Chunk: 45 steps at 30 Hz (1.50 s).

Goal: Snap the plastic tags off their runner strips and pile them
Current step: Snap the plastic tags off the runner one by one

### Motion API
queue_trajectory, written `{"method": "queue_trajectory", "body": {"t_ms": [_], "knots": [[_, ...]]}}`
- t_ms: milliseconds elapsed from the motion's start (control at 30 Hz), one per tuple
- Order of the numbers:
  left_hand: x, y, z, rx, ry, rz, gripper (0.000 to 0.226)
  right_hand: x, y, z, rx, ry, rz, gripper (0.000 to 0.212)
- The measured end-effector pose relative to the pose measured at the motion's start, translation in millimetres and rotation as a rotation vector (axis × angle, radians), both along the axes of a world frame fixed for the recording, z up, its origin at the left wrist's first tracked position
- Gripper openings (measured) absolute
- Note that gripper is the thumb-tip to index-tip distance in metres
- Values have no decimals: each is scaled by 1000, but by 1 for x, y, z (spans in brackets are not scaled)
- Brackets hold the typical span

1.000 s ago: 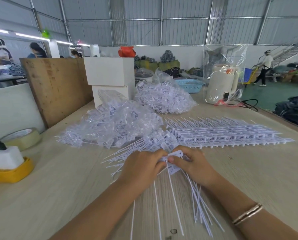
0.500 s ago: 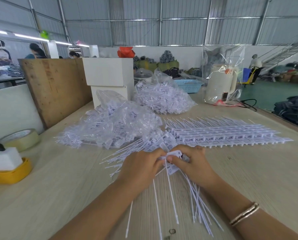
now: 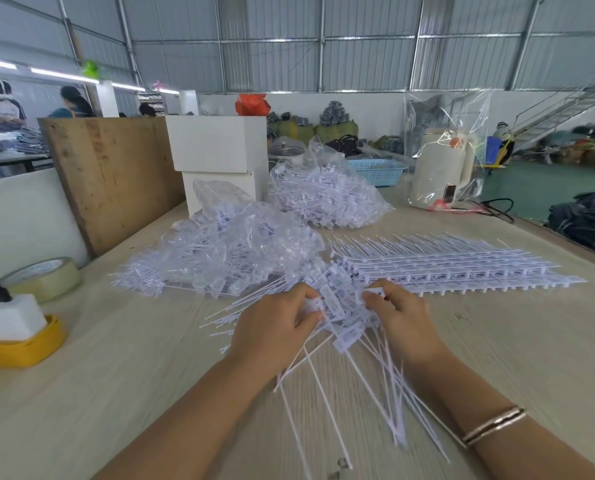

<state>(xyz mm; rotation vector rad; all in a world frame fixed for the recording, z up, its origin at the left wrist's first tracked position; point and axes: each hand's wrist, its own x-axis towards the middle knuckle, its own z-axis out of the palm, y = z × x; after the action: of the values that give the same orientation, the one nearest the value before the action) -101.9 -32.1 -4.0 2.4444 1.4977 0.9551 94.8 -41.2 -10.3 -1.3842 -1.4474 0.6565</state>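
Note:
A loose bunch of white plastic tags (image 3: 345, 336) with long thin tails fans out across the table toward me. My left hand (image 3: 275, 329) grips some tag heads at its fingertips. My right hand (image 3: 401, 318) pinches other tag heads a short way to the right. A gap with several tag heads shows between the two hands. Behind them lies a flat stack of white runner strips (image 3: 458, 266) with tags still attached. A heap of tags half under clear plastic (image 3: 227, 251) sits at the left rear.
A second clear bag of tags (image 3: 323, 199) and white boxes (image 3: 220, 147) stand further back. A tape roll (image 3: 43, 277) and a yellow tray with a white charger (image 3: 15, 336) sit at left. A wooden board (image 3: 112, 174) leans at left. A bagged white appliance (image 3: 441, 168) stands back right.
My hands were pressed together over one tag head; now they have pulled apart sideways, each keeping some tags. The long tails have spread wider on the table.

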Motion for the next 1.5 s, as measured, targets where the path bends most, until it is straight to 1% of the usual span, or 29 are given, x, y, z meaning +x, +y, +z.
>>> {"method": "queue_trajectory", "body": {"t_ms": [100,167,233,333,433,500,600,700,767,833,933,967,1033,1067,1133,1200,1267,1367,1433,1500], "knots": [[1,-1,2,4,-38,4,29,-4,1,-2,10,-300,-14,23],[2,-1,3,16,-36,21,28,-6,3,-5,25,-481,-11,20],[2,-2,3,33,-48,19,22,-6,5,-8,23,-596,-23,16],[2,-3,3,37,-81,-4,18,-5,8,-10,-19,-664,-45,15],[3,-3,3,26,-105,-28,18,-1,10,-10,-66,-636,-69,14],[3,-5,3,27,-102,-30,19,1,11,-10,-58,-618,-62,16],[2,-7,4,37,-79,-36,21,0,10,-11,23,-600,-71,17],[4,-7,6,10,-70,-84,17,-3,6,-7,151,-489,-80,18],[7,-8,5,-5,-90,-123,19,-6,2,-4,217,-437,-28,17],[10,-9,3,-15,-99,-142,28,-11,-3,-2,236,-439,63,15],[15,-10,-1,-22,-78,-169,33,-17,-7,-2,200,-486,171,22],[16,-10,-1,-15,-60,-170,32,-18,-7,-2,189,-495,186,29],[16,-12,-1,13,-22,-165,29,-19,-6,-2,173,-456,194,41],[15,-12,-1,26,-13,-163,27,-18,-6,-1,165,-416,189,42],[14,-12,-1,41,-7,-161,23,-16,-4,-2,151,-350,168,40],[13,-12,-1,58,3,-171,17,-13,-1,-2,144,-326,153,33],[11,-11,0,73,23,-171,22,-10,0,-3,136,-279,135,28],[7,-10,1,74,36,-179,33,-7,1,-3,119,-171,125,31],[7,-10,2,88,54,-190,32,-8,1,-4,91,-147,130,30],[9,-10,1,106,51,-186,27,-9,1,-4,97,-166,138,29]]}}
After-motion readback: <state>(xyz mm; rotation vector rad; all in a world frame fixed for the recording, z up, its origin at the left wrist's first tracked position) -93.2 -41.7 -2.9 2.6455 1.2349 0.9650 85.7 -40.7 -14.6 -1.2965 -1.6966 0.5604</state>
